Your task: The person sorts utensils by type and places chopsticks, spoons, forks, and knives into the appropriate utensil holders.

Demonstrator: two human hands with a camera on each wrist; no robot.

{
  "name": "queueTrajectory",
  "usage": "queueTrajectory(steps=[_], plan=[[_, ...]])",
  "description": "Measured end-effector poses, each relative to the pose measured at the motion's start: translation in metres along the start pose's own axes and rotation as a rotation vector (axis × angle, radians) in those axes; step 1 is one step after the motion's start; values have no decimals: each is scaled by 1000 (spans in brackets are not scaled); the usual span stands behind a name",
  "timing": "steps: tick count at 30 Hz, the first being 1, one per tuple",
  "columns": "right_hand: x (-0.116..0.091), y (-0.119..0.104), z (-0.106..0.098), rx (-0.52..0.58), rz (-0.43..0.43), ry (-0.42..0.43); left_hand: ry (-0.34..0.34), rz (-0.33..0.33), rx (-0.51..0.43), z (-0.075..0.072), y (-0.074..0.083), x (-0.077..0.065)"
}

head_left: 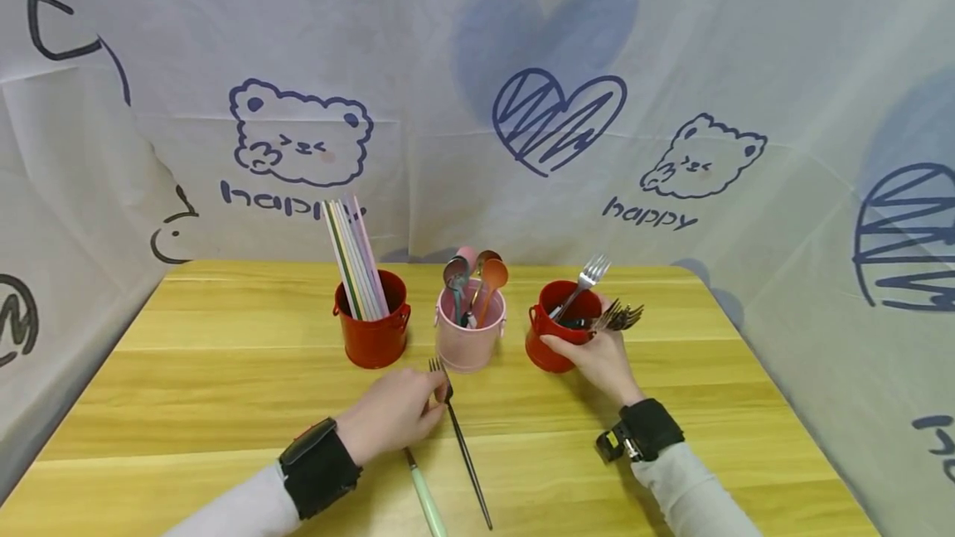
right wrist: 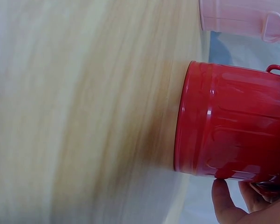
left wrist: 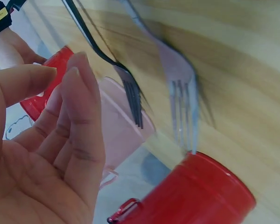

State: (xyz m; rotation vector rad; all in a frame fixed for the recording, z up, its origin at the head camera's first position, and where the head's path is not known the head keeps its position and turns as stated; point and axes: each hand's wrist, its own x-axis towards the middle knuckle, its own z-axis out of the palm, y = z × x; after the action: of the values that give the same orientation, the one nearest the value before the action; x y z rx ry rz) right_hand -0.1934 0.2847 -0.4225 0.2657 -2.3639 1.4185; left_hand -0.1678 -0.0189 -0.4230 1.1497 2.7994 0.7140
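My left hand (head_left: 394, 414) hovers over the table by two forks, its fingers loosely bent, with a gap between thumb and fingertips and nothing in it. A dark fork (head_left: 466, 447) lies just right of that hand. Beside it lies a fork with a light green handle (head_left: 425, 494); the hand hides its tines in the head view, but the tines (left wrist: 179, 88) show in the left wrist view. My right hand (head_left: 606, 361) grips the right-hand red bucket (right wrist: 238, 121) by its sides. Several forks (head_left: 594, 269) stand in this bucket, some leaning over its right rim.
A pink bucket (head_left: 468, 353) with several spoons (head_left: 494, 273) stands in the middle. Left of it, another red bucket (head_left: 375, 345) holds several straws (head_left: 358, 263). Behind the wooden table (head_left: 186, 338) hangs a white cloth (head_left: 425, 48) with drawings.
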Motion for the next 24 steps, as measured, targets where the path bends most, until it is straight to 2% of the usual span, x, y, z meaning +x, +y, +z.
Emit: queueTrajectory(steps=[7,11,16,24], plan=[[0,-1,0,-17,7,-1,-65,-56,-49,-3,-5,-12],[0,-2,0,-16,10,5,-80,-74,-72,-2,-8,-16],[-1,-2,0,-27,15,3,-88,-64,-83,1,-10,-20],[0,-2,0,-6,12,4,-176,-74,-149,8,-9,-25]])
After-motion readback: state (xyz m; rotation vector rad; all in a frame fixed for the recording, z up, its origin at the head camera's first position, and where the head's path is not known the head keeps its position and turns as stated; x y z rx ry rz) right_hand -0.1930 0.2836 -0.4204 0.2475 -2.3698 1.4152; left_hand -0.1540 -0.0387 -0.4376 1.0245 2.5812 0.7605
